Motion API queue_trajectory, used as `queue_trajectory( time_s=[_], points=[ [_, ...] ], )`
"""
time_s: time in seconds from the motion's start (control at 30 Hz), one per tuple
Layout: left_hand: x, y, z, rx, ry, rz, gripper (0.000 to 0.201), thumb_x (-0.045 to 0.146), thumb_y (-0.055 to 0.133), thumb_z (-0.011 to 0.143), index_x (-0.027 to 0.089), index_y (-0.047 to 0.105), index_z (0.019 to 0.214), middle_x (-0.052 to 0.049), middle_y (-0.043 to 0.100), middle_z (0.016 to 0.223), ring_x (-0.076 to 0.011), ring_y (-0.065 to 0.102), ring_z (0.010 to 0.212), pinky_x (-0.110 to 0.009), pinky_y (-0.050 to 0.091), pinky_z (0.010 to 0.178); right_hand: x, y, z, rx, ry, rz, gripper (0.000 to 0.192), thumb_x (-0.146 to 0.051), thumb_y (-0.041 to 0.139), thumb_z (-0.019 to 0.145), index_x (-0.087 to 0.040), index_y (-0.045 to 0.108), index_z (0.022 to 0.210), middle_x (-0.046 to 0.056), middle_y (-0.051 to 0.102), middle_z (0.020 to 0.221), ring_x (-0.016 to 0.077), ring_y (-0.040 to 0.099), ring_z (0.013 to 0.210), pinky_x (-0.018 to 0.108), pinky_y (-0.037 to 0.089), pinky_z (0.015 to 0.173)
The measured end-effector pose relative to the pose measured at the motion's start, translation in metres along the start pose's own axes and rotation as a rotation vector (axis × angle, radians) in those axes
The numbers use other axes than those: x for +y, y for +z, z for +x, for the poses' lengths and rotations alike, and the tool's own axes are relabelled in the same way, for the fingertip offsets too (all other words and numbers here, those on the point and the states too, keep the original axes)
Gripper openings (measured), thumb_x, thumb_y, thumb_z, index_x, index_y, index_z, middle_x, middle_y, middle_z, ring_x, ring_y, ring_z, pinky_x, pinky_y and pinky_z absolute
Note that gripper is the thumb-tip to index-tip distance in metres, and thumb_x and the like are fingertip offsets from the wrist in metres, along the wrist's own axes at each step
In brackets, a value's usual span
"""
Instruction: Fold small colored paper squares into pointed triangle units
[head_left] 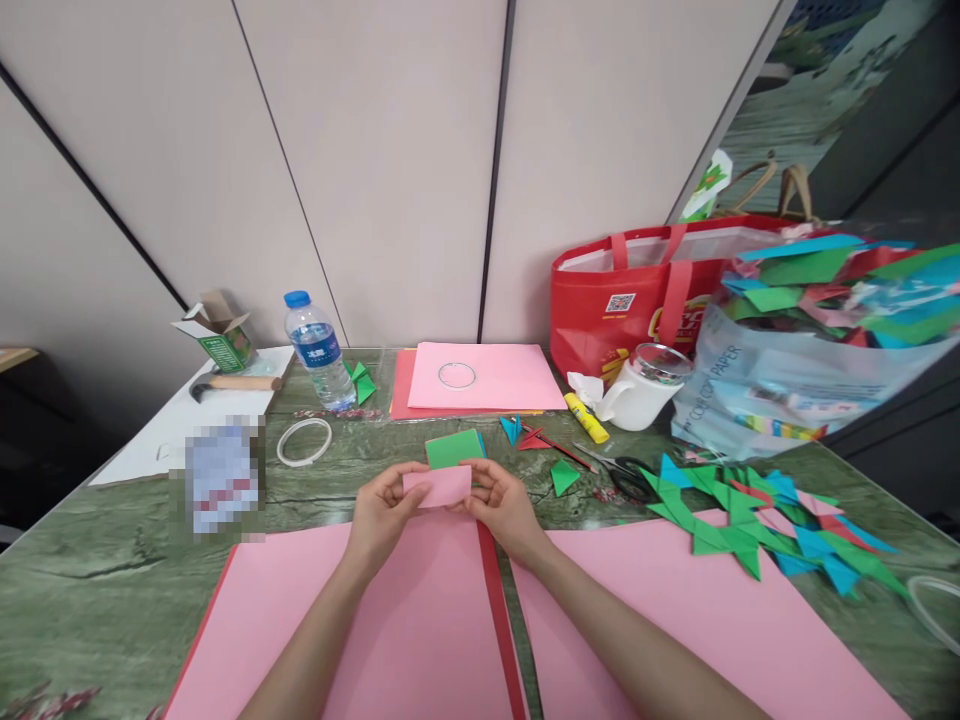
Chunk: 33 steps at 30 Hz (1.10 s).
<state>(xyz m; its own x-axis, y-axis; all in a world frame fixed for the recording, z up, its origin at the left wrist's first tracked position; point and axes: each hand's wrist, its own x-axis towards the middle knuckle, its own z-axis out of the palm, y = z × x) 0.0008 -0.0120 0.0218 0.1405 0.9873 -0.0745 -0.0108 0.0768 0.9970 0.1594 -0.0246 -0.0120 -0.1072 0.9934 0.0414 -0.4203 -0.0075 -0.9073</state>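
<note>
Here our fingertips hide the edges of the pink slip (439,487); our left hand (384,510) and right hand (501,503) pinch its ends, green paper (454,449) just beyond.

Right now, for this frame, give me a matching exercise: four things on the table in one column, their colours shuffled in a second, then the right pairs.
Things:
1. folded paper piece held by left hand and right hand
2. glue stick
3. tote bag
4. bottle cap

Colours:
A. red
B. blue
C. pink
D. yellow

Pairs: 1-C, 2-D, 3-A, 4-B
</note>
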Motion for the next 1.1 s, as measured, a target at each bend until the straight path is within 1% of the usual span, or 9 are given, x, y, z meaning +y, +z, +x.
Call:
queue_trajectory(
  time_s=[0.13, 0.23, 0.33, 0.43, 0.57, 0.73, 0.87, 0.97, 1.1],
  points=[
    [0.001, 0.0, 0.0, 0.004, -0.004, 0.003, 0.032, 0.032, 0.066, 0.061, 0.015, 0.058, 0.087, 0.003, 0.06, 0.054, -0.0098, 0.052, 0.048, -0.019, 0.038, 0.047, 0.003, -0.002, 0.002, 0.005, -0.008, -0.006, 0.033, -0.011, 0.055, 0.061, -0.021, 0.049, 0.092, 0.003, 0.061, 0.096, 0.0129, 0.063, 0.065, 0.029, 0.053, 0.063],
    [0.002, -0.001, 0.001, 0.026, 0.007, 0.046, 0.032, 0.033, 0.065, 0.063, 0.015, 0.058, 0.088, 0.004, 0.056, 0.051, -0.0099, 0.05, 0.046, -0.019, 0.037, 0.046, 0.001, -0.004, 0.003, 0.074, -0.061, -0.013, 0.028, -0.008, 0.049, 0.061, -0.021, 0.048, 0.086, 0.001, 0.062, 0.091, 0.012, 0.062, 0.062, 0.027, 0.051, 0.059],
    [0.001, -0.002, 0.003, 0.03, 0.022, 0.113, 0.031, 0.034, 0.064, 0.063, 0.015, 0.06, 0.087, 0.005, 0.052, 0.046, -0.0093, 0.047, 0.042, -0.019, 0.034, 0.041, -0.004, -0.005, 0.002, 0.102, -0.136, -0.032, 0.019, -0.009, 0.047, 0.064, -0.022, 0.047, 0.078, 0.002, 0.062, 0.094, 0.0149, 0.061, 0.077, 0.029, 0.05, 0.067],
    [-0.002, -0.001, 0.003, -0.011, 0.043, 0.142, 0.031, 0.034, 0.064, 0.063, 0.015, 0.062, 0.086, 0.005, 0.051, 0.044, -0.0095, 0.046, 0.039, -0.019, 0.034, 0.038, -0.007, -0.005, 0.0, 0.047, -0.19, -0.268, 0.009, -0.013, 0.05, 0.069, -0.02, 0.055, 0.072, 0.005, 0.059, 0.101, 0.0187, 0.054, 0.097, 0.03, 0.045, 0.077],
    [-0.003, 0.004, 0.001, -0.071, 0.02, 0.129, 0.03, 0.032, 0.065, 0.062, 0.015, 0.062, 0.087, 0.003, 0.056, 0.047, -0.0116, 0.051, 0.043, -0.02, 0.039, 0.042, -0.008, -0.005, -0.002, -0.028, -0.25, -0.428, 0.018, -0.011, 0.054, 0.069, -0.02, 0.065, 0.08, 0.005, 0.059, 0.097, 0.0178, 0.055, 0.094, 0.029, 0.043, 0.079],
    [0.001, 0.009, -0.002, -0.11, -0.028, 0.129, 0.032, 0.032, 0.065, 0.062, 0.015, 0.06, 0.088, 0.005, 0.056, 0.048, -0.0108, 0.052, 0.044, -0.023, 0.045, 0.049, -0.007, -0.008, -0.002, -0.071, -0.252, -0.46, 0.021, -0.014, 0.057, 0.069, -0.022, 0.066, 0.087, 0.004, 0.061, 0.098, 0.0171, 0.055, 0.095, 0.031, 0.038, 0.087],
    [0.003, 0.01, -0.003, -0.123, -0.027, 0.13, 0.031, 0.032, 0.065, 0.062, 0.015, 0.06, 0.087, 0.006, 0.055, 0.047, -0.0095, 0.051, 0.043, -0.022, 0.044, 0.048, -0.006, -0.01, -0.002, -0.035, -0.225, -0.456, 0.016, -0.018, 0.059, 0.07, -0.021, 0.068, 0.082, 0.003, 0.065, 0.089, 0.0176, 0.057, 0.089, 0.03, 0.041, 0.081],
    [0.003, 0.01, -0.003, -0.112, -0.034, 0.149, 0.029, 0.032, 0.065, 0.062, 0.015, 0.061, 0.085, 0.007, 0.052, 0.043, -0.0082, 0.048, 0.04, -0.02, 0.043, 0.045, -0.005, -0.01, -0.003, -0.024, -0.188, -0.455, 0.015, -0.021, 0.059, 0.071, -0.022, 0.068, 0.082, 0.002, 0.067, 0.088, 0.0183, 0.059, 0.086, 0.031, 0.042, 0.08],
    [0.001, 0.008, -0.001, -0.123, -0.052, 0.137, 0.033, 0.031, 0.066, 0.062, 0.014, 0.06, 0.09, 0.006, 0.054, 0.044, -0.009, 0.049, 0.04, -0.019, 0.039, 0.041, -0.005, -0.01, -0.003, -0.013, -0.161, -0.457, 0.015, -0.022, 0.059, 0.071, -0.021, 0.068, 0.082, 0.002, 0.068, 0.087, 0.0185, 0.06, 0.085, 0.031, 0.043, 0.079]
  ],
)
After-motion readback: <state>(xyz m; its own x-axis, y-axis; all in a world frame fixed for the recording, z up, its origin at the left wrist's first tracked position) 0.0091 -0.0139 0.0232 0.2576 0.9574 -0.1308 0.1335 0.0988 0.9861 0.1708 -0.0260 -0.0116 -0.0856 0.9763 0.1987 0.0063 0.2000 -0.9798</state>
